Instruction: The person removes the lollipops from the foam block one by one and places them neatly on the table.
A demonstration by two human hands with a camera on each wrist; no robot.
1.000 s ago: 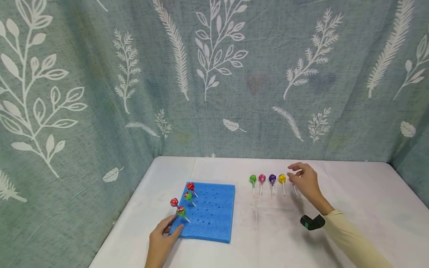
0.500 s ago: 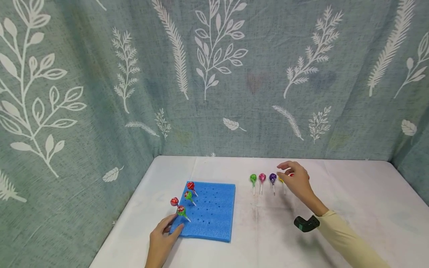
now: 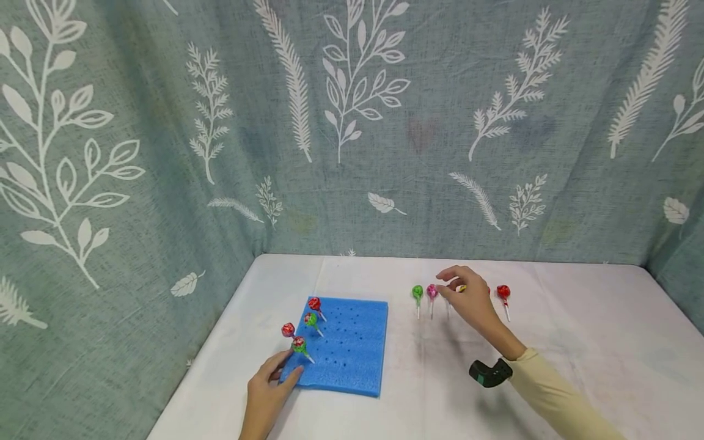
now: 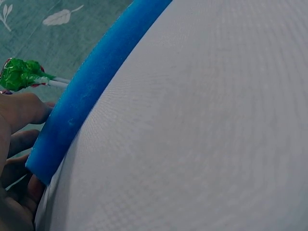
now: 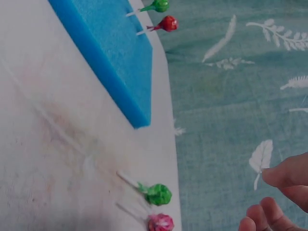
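Leftward now, right hand (image 3: 467,299) hides the lollipops beneath, grip contents unclear; left hand (image 3: 269,391) presses foam block (image 3: 352,357).

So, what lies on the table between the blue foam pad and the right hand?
In the head view, the green lollipop and the pink lollipop lie between the blue foam pad and the right hand, on the white table.

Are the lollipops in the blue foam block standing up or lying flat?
Standing. Four lollipops are stuck by their sticks into the blue foam block, heads raised and leaning toward its left edge, while the left hand touches its near corner.
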